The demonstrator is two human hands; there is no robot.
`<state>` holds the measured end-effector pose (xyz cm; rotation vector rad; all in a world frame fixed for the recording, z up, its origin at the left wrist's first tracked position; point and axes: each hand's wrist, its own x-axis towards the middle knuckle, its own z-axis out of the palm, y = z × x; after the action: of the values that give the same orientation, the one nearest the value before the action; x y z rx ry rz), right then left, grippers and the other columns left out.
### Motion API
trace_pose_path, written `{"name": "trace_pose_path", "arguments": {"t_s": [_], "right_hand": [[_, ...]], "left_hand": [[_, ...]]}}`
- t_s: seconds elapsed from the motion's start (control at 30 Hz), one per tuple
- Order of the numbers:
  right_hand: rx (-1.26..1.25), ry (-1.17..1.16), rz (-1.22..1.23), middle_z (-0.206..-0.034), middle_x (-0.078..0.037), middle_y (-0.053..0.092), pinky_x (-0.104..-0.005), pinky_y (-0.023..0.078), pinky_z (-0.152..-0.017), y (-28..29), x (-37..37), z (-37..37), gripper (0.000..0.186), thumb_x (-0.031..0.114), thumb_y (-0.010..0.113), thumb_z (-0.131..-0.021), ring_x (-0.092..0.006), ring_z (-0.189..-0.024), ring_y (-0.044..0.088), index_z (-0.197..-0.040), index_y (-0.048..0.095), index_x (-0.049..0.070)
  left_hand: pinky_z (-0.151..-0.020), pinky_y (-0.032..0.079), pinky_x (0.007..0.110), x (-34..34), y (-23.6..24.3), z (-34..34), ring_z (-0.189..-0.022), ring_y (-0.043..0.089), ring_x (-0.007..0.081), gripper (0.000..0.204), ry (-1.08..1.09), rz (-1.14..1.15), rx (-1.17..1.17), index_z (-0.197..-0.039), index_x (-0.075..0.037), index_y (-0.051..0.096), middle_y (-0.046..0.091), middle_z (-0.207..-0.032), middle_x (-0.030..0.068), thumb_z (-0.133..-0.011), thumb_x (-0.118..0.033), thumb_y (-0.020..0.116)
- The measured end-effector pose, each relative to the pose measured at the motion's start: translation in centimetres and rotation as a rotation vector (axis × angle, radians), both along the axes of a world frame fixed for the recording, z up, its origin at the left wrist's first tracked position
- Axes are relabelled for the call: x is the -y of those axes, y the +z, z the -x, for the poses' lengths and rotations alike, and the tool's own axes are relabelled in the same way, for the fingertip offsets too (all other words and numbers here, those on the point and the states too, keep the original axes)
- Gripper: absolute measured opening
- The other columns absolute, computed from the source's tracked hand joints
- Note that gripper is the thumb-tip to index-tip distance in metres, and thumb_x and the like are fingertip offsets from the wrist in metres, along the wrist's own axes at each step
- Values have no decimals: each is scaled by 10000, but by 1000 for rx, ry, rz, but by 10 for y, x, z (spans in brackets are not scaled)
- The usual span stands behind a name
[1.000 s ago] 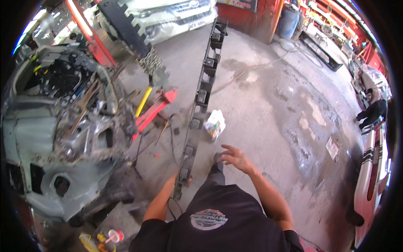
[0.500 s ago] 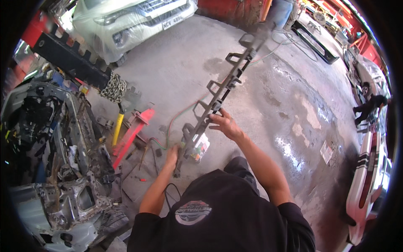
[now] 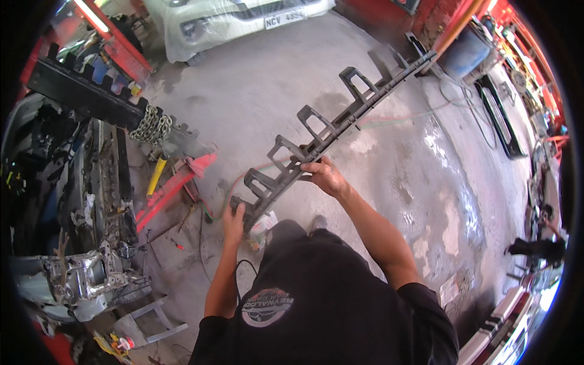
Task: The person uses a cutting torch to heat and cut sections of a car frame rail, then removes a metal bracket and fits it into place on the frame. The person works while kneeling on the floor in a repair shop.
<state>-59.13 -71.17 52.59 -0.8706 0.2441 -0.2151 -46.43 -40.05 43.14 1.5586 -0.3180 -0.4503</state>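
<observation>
Got a long dark bracket strip (image 3: 340, 131) up in the air, out front over the concrete floor (image 3: 243, 103). Running diagonally along its long axis, from lower left to upper right, and pointing with the far end roughly toward the blue drum (image 3: 467, 56). Gripped close to the near end by the left hand (image 3: 233, 224), and partway along, short of the middle, by the right hand (image 3: 327, 177), with both closed around it. Lined with open loops on the upper-left side, kinda facing the plastic-wrapped white car (image 3: 243, 24)
</observation>
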Motion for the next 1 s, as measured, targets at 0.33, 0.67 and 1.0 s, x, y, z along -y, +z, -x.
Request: {"name": "trace_pose_path", "arguments": {"t_s": [0.33,0.67,1.0], "right_hand": [[30,184,417,-1212,-200,605,-412,549,-923,8,130,-121,650,151,695,-841,-265,-1170,597,-1404,416,-17],[-3,-126,1322,-1015,-162,712,-362,533,-777,-15,260,-333,621,295,727,-858,-184,-804,673,-1346,491,-7],[-65,-65,1458,-1177,-277,598,-477,472,-958,-8,296,-483,645,93,740,-744,-457,-1111,569,-1326,486,-21]], "left_hand": [[-750,551,337,87,-44,-72,-977,626,180,573,179,-181,-129,-1449,-50,437,608,-1182,101,-957,-237,663],[-779,563,335,214,-26,-267,-1041,623,197,520,137,-149,-26,-1423,-38,485,592,-1313,132,-932,-138,621],[-986,482,353,334,102,-442,-1216,550,215,564,-62,70,118,-1478,-26,418,534,-1402,136,-976,-181,620]]}}
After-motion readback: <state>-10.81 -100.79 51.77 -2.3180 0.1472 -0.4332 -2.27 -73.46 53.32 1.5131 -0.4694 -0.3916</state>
